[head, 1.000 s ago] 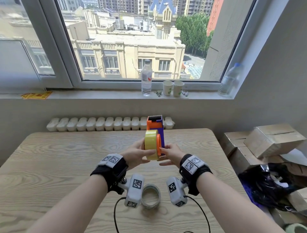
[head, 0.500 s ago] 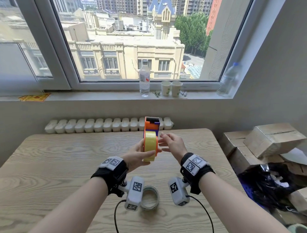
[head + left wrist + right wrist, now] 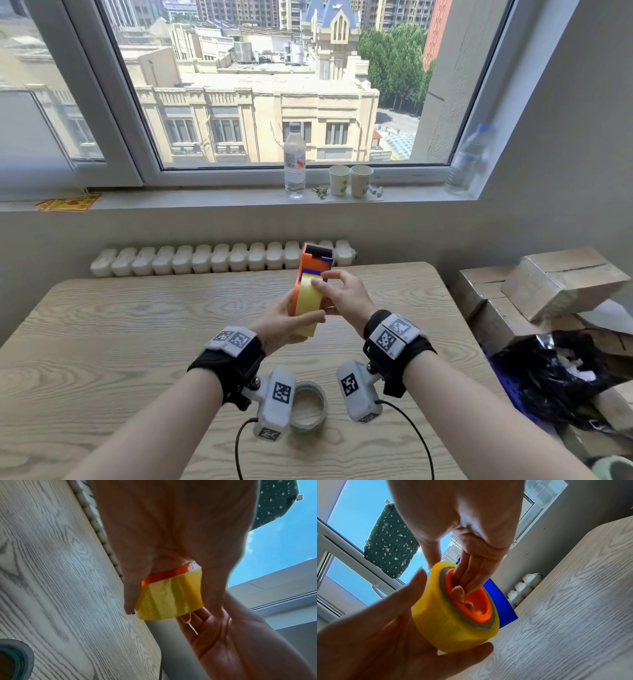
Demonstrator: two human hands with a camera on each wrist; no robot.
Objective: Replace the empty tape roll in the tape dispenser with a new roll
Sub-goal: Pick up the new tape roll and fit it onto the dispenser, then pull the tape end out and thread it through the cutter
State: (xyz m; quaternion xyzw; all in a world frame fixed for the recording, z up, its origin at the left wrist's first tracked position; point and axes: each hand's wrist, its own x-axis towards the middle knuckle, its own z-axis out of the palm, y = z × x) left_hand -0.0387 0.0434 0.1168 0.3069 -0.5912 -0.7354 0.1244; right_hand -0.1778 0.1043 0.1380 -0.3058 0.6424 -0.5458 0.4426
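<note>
An orange and blue tape dispenser [image 3: 317, 262] is held upright above the wooden table [image 3: 120, 342], with a yellow tape roll [image 3: 308, 308] seated on its orange hub [image 3: 481, 609]. My left hand [image 3: 291, 318] grips the dispenser from below, cupping the roll [image 3: 436, 622] with the thumb across the tape. My right hand [image 3: 329, 284] pinches the top of the roll, thumb on the outer tape and fingers [image 3: 471, 574] inside the hub. The empty roll [image 3: 308, 404] lies flat on the table near me, between my wrists.
A white radiator [image 3: 205, 260] runs behind the table's far edge. On the sill stand a water bottle [image 3: 294, 161], two paper cups [image 3: 349, 180] and another bottle [image 3: 469, 161]. Cardboard boxes [image 3: 548, 284] and a black bag [image 3: 555, 377] crowd the right side.
The dispenser has turned so the roll's tape face points toward me. My right hand has moved from the dispenser's right side up onto the top of the roll.
</note>
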